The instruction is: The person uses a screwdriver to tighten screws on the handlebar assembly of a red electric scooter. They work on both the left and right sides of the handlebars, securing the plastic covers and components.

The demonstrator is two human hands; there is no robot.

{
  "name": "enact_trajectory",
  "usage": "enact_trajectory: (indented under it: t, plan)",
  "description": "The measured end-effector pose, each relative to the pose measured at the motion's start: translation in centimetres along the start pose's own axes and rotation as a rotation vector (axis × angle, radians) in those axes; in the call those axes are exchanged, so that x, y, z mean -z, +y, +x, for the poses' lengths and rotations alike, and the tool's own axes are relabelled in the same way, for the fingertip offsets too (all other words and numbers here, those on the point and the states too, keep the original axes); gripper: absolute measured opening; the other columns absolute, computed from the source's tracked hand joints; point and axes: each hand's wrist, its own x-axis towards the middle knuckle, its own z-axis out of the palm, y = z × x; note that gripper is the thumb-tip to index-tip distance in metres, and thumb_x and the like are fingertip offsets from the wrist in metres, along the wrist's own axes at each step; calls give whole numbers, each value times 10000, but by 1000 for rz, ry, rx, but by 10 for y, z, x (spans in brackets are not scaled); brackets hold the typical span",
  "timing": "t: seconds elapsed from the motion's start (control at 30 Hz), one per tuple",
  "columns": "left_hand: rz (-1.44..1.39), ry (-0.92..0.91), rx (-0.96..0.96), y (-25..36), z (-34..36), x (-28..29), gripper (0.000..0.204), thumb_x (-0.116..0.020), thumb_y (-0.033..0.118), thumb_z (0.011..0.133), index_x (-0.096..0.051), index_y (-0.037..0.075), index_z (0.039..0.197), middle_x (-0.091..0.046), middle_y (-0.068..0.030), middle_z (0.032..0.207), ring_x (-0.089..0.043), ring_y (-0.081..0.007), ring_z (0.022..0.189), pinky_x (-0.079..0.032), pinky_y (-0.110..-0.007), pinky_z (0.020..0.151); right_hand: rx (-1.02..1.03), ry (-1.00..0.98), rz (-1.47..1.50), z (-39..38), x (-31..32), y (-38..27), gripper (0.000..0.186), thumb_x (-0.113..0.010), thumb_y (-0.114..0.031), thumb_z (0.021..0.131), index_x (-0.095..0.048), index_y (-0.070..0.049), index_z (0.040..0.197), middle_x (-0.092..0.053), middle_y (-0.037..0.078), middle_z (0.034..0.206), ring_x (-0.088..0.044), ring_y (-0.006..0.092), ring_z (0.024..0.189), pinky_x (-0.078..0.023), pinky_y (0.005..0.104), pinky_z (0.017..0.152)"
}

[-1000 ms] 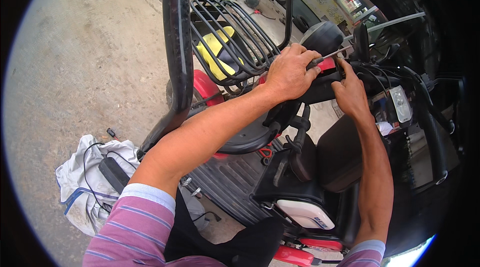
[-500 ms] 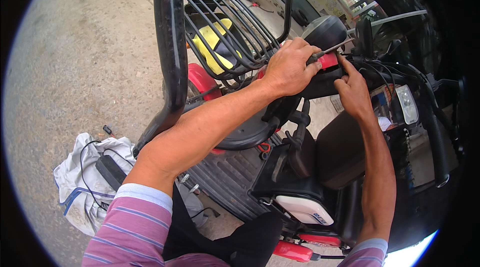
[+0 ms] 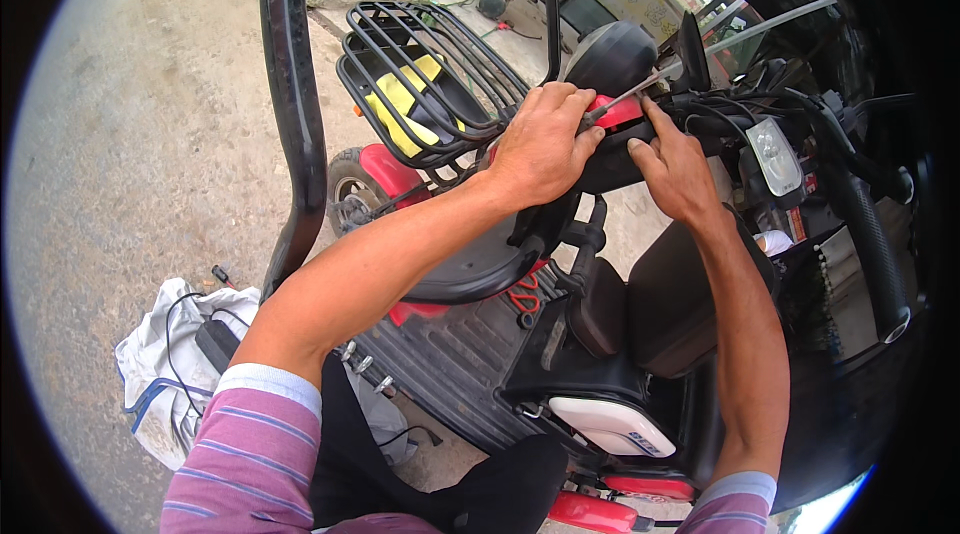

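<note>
My left hand (image 3: 545, 146) is closed around the handle of a screwdriver (image 3: 630, 94). Its thin metal shaft slants up and to the right, across a small red panel (image 3: 622, 113) on the vehicle's handlebar area. Close by on the right, my right hand (image 3: 678, 174) has its index finger stretched to the panel's right end, beside the shaft's tip. The right thumb lies apart from that finger, against the black cover (image 3: 612, 170) below the panel; the other fingers are mostly hidden. A rounded black housing (image 3: 612, 54) sits just beyond the panel.
A black wire basket (image 3: 430, 84) holds a yellow and dark cloth. The black frame tube (image 3: 290, 124) rises at left. Right of my hands are cables, a lamp (image 3: 774, 156) and a handlebar grip (image 3: 870, 254). Seats (image 3: 690, 294) and a ribbed footboard (image 3: 440, 364) lie below; a white sack (image 3: 165, 374) rests on the ground.
The view has shifted, so the vehicle sits lower and further left. The screwdriver stays in my left hand over the red panel. My right thumb has spread away from the index finger.
</note>
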Motion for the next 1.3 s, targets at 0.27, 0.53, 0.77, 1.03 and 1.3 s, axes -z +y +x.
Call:
enact_trajectory:
  t: [0.27,0.53,0.77,1.03,1.3]
  plan:
    - [104,108,-27,7,-9,-14,438,-673,214,918,-580,1,1288,-573,-189,1202,-540,-382,1121,-436,-453,978,58,44,182,-4,-18,19,622,-555,-242,973,-359,45,1488,-674,298,900,-667,452,929,-482,476,869]
    - [104,118,-19,6,-5,-20,403,-668,216,921,-611,3,1258,-591,-184,1166,-558,-374,1110,-444,-438,967,74,143,212,-9,-24,27,617,-570,-263,986,-371,1,1507,-660,211,911,-622,313,903,-469,408,847]
    - [-201,169,357,25,-39,33,314,-572,219,1014,-600,-27,1206,-640,-125,1016,-619,-198,928,-496,-336,855,-473,-58,1434,-92,-37,-5,469,-511,-353,1025,-540,28,1297,-300,-76,612,-288,54,479,-272,241,465]
    - [-710,-615,935,104,-249,31,405,-411,311,1065,-639,-23,1090,-675,-119,1018,-632,-228,993,-484,-385,941,-1101,-614,2303,-301,-214,-48,504,-496,-487,952,-599,-26,1129,-622,40,946,-548,173,816,-396,289,620]
    - [-327,-1015,903,110,-295,22,498,-390,400,1040,-626,2,1226,-610,-218,1152,-589,-398,1106,-446,-445,989,-1193,-194,2320,-326,-204,-94,382,-470,-412,948,-599,-113,1149,-626,38,1034,-573,183,915,-431,336,699]
